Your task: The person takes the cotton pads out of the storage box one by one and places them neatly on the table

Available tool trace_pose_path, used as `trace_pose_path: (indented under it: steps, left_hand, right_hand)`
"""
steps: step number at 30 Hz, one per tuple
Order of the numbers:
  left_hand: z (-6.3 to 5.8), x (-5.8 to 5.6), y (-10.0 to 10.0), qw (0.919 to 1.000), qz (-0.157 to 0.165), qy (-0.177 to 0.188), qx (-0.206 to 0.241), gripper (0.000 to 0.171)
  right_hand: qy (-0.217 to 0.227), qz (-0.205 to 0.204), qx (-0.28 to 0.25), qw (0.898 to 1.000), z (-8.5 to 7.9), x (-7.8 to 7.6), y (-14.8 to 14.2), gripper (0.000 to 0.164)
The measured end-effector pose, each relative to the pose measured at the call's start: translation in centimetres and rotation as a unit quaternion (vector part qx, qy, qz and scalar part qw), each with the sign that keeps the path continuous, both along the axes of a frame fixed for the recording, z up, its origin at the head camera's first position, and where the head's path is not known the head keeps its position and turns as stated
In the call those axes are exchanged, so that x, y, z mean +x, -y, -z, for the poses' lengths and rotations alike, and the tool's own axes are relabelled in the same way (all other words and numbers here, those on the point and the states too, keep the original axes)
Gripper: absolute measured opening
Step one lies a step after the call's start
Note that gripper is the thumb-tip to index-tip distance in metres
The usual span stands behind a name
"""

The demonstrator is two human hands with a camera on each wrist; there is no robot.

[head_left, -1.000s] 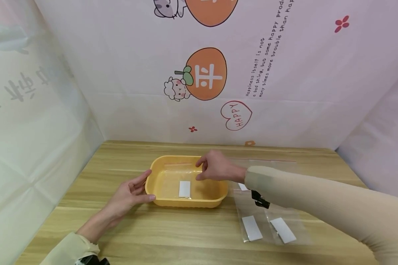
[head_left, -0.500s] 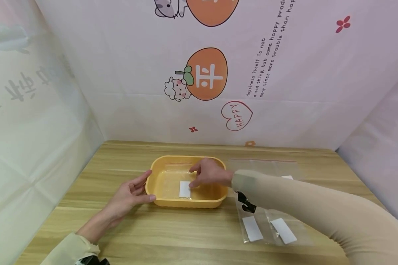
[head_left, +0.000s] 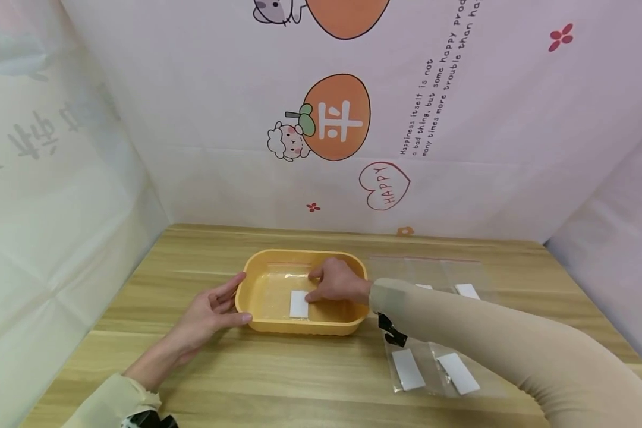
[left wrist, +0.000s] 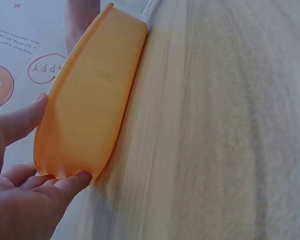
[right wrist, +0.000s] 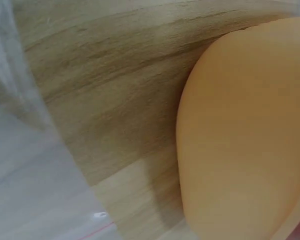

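Note:
A yellow plastic tray (head_left: 299,327) stands on the wooden table. My left hand (head_left: 199,321) grips its left end; in the left wrist view the thumb lies at the rim and the fingers bend against the end wall (left wrist: 85,110). Inside lies a clear zip bag (head_left: 276,291) bearing a white card (head_left: 299,304). My right hand (head_left: 338,282) reaches into the tray from the right, thumb and forefinger spread apart over the bag. Its thumb tip is right at the card's edge. In the right wrist view the tray's outer wall (right wrist: 240,125) hides most of this hand.
Several more clear zip bags with white cards, such as the front card (head_left: 408,369) and the card beside it (head_left: 458,373), lie flat right of the tray, partly under the right sleeve (head_left: 492,333). A printed cloth (head_left: 235,178) hangs behind the table (head_left: 267,380).
My right hand has moved left and down into the tray, its thumb coming to the white card's edge. My left hand has stayed at the tray's left end.

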State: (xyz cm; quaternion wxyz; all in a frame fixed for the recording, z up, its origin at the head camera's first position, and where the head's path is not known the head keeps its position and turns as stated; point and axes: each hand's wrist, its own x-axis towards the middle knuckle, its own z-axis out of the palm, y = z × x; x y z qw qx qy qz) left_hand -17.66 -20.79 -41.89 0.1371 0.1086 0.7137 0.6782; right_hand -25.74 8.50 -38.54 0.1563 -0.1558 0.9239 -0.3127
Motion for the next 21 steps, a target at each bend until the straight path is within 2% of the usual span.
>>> trace_pose_path:
  steps: [8, 12, 15, 21]
  left_hand:
    - [-0.2, 0.1, 0.0, 1.0000, -0.006, 0.001, -0.003, 0.098]
    - [-0.2, 0.1, 0.0, 1.0000, -0.009, 0.002, -0.004, 0.098]
    - [-0.1, 0.2, -0.1, 0.9999, -0.009, 0.002, -0.004, 0.098]
    - [-0.1, 0.3, -0.1, 1.0000, -0.006, -0.002, -0.003, 0.099]
  right_hand:
    - [-0.049, -0.044, 0.024, 0.998, -0.2, 0.4, 0.5, 0.029]
    - [-0.062, -0.049, 0.029, 0.996, -0.2, 0.7, 0.8, 0.016]
    - [-0.051, -0.041, 0.010, 0.998, -0.2, 0.9, 1.0, 0.009]
    - [0.014, 0.015, -0.072, 0.997, -0.2, 1.3, 1.1, 0.010]
